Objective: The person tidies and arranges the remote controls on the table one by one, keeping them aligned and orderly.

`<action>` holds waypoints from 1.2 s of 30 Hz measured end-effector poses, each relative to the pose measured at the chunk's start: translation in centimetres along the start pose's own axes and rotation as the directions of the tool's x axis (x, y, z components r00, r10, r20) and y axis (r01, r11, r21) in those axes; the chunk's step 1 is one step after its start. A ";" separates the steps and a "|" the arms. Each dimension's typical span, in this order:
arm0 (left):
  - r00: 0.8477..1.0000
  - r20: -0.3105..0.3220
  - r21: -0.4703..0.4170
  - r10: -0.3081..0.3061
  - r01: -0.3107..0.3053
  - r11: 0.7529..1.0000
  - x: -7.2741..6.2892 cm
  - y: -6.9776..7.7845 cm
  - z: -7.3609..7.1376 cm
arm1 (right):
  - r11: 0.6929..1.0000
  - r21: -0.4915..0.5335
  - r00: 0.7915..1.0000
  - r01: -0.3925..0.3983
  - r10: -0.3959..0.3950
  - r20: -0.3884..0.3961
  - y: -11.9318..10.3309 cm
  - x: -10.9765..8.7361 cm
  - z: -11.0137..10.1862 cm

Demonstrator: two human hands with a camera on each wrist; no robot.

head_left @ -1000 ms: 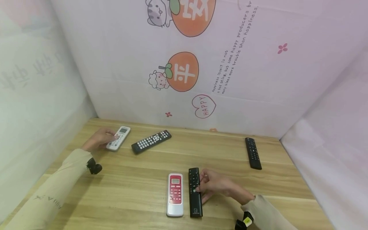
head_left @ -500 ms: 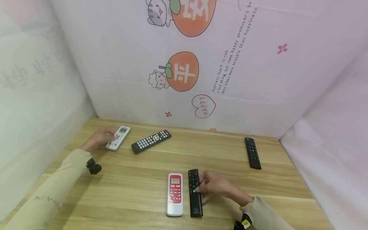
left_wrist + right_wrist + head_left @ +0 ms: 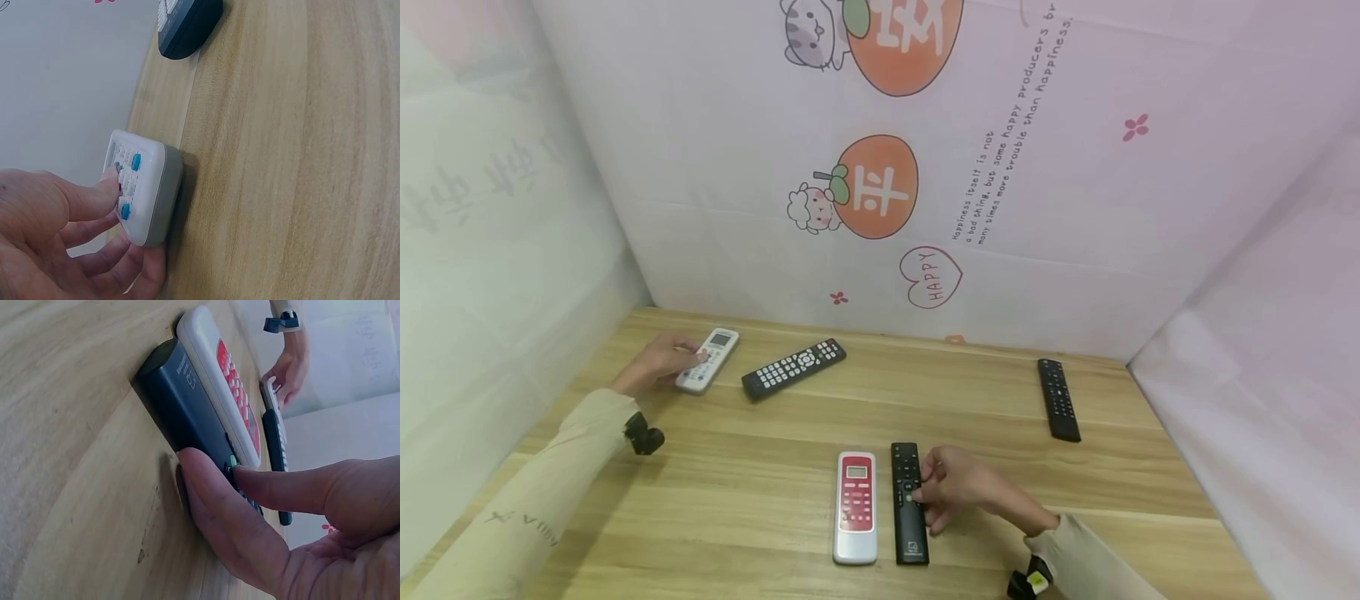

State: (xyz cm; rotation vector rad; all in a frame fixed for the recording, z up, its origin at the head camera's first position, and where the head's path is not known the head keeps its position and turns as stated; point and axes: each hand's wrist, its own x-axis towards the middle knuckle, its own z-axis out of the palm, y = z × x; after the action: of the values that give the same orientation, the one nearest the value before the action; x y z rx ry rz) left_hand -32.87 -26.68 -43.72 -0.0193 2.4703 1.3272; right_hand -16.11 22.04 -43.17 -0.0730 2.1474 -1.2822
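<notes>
At the table's back left, my left hand (image 3: pixel 666 358) pinches a white remote control (image 3: pixel 709 360) with a small screen. In the left wrist view, the thumb lies on the button face of this white remote (image 3: pixel 142 187) and the other fingers curl under its edge. Front and centre, my right hand (image 3: pixel 957 485) grips a long black remote control (image 3: pixel 912 525) by its right side. Its thumb touches the black remote (image 3: pixel 187 406) near a green button, with fingers along the side. Just left of it lies a red and white remote (image 3: pixel 856 510), parallel to the black one.
A black remote with white buttons (image 3: pixel 793 368) lies slanted right of the left hand. Another black remote (image 3: pixel 1060 400) lies at the back right. White printed cloth walls (image 3: pixel 1037 292) border the wooden table (image 3: pixel 760 492) at the back and both sides.
The far end of the black remote in my right hand has shifted slightly nearer to me, and it lies a little straighter beside the red and white one. The left hand stays in place.
</notes>
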 end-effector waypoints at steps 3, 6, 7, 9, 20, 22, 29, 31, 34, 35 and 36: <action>1.000 0.005 -0.001 0.007 -0.007 1.000 0.1 -0.1 0.0 | 1.000 -0.003 1.000 -0.008 0.008 0.002 0.0 0.0 -0.1; 1.000 0.006 0.007 0.007 -0.007 1.000 0.1 -0.1 0.0 | 0.999 -0.022 1.000 -0.024 0.024 -0.007 0.0 0.1 -0.3; 1.000 0.004 0.009 0.004 -0.004 1.000 0.1 -0.1 0.0 | 0.999 -0.034 0.999 -0.029 0.029 -0.017 0.0 0.1 -0.3; 1.000 0.003 0.010 0.000 0.000 1.000 0.1 0.0 0.0 | 0.997 -0.062 0.999 -0.040 0.038 -0.035 -0.1 0.1 -0.5; 0.999 0.009 0.061 0.034 -0.034 0.998 -0.2 0.1 -0.2 | 0.999 -0.042 1.000 0.007 -0.008 -0.019 -0.2 0.1 -1.6; 0.999 0.020 0.049 0.036 -0.037 0.998 -0.2 0.1 -0.2 | 0.999 -0.046 0.999 -0.007 0.006 -0.033 -0.2 0.2 -1.7; 0.999 0.035 0.012 0.024 -0.025 1.000 -0.2 0.1 -0.3 | 0.998 -0.059 0.997 -0.032 0.027 -0.076 -0.6 0.5 -2.3; 0.999 0.037 0.007 0.015 -0.015 1.000 -0.3 0.2 -0.3 | 0.997 -0.066 0.997 -0.030 0.025 -0.075 -0.6 0.5 -2.6; 0.999 0.036 0.003 0.012 -0.012 1.000 -0.3 0.1 -0.3 | 0.997 -0.070 0.997 -0.024 0.019 -0.078 -0.7 0.5 -2.9; 0.999 0.033 0.002 0.011 -0.011 1.000 -0.2 0.2 -0.2 | 0.997 -0.068 0.997 -0.021 0.016 -0.080 -0.7 0.4 -3.1; 0.999 0.033 0.000 0.014 -0.014 1.000 -0.2 0.1 -0.2 | 0.997 -0.069 0.997 -0.017 0.011 -0.083 -0.7 0.4 -3.2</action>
State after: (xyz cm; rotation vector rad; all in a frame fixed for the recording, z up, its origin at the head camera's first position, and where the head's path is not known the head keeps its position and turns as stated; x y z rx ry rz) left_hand -32.73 -26.85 -43.45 0.0199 2.4469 1.3225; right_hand -18.34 23.97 -41.75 -0.0345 2.2588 -1.2216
